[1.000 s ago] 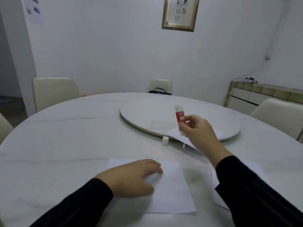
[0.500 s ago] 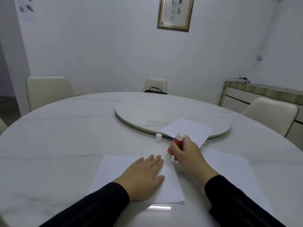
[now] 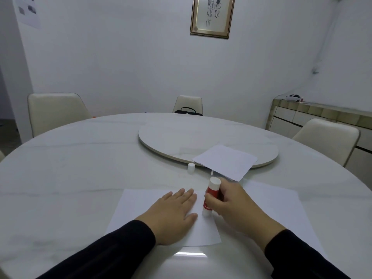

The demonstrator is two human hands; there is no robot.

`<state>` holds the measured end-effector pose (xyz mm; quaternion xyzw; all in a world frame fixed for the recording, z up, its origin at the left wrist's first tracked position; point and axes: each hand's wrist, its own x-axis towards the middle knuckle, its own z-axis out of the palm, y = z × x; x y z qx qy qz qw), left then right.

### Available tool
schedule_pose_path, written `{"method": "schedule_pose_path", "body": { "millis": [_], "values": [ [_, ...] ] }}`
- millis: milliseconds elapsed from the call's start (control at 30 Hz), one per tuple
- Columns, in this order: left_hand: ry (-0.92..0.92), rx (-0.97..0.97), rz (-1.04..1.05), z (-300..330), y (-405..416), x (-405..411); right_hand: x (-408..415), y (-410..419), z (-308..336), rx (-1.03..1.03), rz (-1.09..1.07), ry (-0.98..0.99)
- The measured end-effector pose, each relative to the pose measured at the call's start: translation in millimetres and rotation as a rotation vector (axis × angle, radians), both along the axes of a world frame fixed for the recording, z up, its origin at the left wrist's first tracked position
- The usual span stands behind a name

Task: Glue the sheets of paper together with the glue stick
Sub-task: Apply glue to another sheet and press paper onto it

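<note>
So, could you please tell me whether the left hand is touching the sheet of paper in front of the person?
Touching. The head view shows the left hand lying flat, palm down, on the sheet, with no gap visible beneath its straight fingers.

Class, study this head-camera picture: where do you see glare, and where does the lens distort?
Head view: a bright glare strip on the table just below the sheet; wide-angle lens bends the left wall edge and bows the table rim; light is soft, with faint shadows under both hands.

Dim, cool, even light; glare on the table (image 3: 191, 254) near edge; wide-angle bending at borders.
</note>
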<state>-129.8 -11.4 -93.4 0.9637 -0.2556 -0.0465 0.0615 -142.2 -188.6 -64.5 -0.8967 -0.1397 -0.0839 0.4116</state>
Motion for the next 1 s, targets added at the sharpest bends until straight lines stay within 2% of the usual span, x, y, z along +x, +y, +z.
{"method": "schedule_pose_path", "body": {
  "millis": [133, 233, 267, 300, 400, 433, 500, 533, 600, 633, 667, 700, 733, 800, 867, 967, 1000],
  "values": [
    [-0.002, -0.001, -0.005, 0, 0, 0, -38, -7, -2, 0.001, 0.052, -0.011],
    [0.015, -0.012, -0.007, 0, 0, 0, -53, -13, -2, 0.011, 0.095, 0.061],
    [0.021, -0.015, -0.009, 0, 1, 0, -53, -14, -1, 0.099, 0.102, 0.108],
    [0.023, -0.016, -0.015, 2, 2, 0, -52, -15, -1, 0.273, 0.084, 0.162],
    [0.108, -0.011, -0.132, 13, 5, 1, -42, -23, 3, 0.977, -0.110, 0.209],
    [0.174, -0.019, -0.216, 19, 7, -1, -39, -28, 5, 1.111, -0.168, 0.180],
    [0.283, -0.098, -0.333, 27, 12, -3, -35, -35, 7, 1.205, -0.225, 0.141],
    [0.279, -0.176, -0.295, 29, 15, -5, -35, -37, 7, 1.221, -0.232, 0.134],
    [0.096, -0.354, -0.042, 26, 20, -5, -33, -38, 6, 1.231, -0.237, 0.119],
    [-0.033, -0.332, 0.084, 24, 22, -7, -32, -37, 8, 1.216, -0.230, 0.108],
    [-0.093, -0.214, 0.162, 21, 23, -9, -31, -34, 11, 1.186, -0.212, 0.097],
    [-0.084, -0.099, 0.178, 19, 26, -8, -29, -31, 15, 1.134, -0.191, 0.085],
    [0.004, -0.027, 0.149, 18, 29, -6, -26, -27, 20, 1.057, -0.177, 0.069],
    [0.187, -0.017, 0.093, 27, 41, -1, -16, -17, 28, 0.888, -0.179, 0.022],
    [0.266, -0.059, 0.076, 36, 51, 9, -3, -4, 34, 0.756, -0.172, -0.025],
    [0.165, -0.339, 0.166, 31, 39, 21, 22, 16, 31, 0.517, -0.169, -0.054],
    [0.098, -0.359, 0.184, 24, 32, 22, 30, 22, 28, 0.444, -0.178, -0.057]
  ]
}}
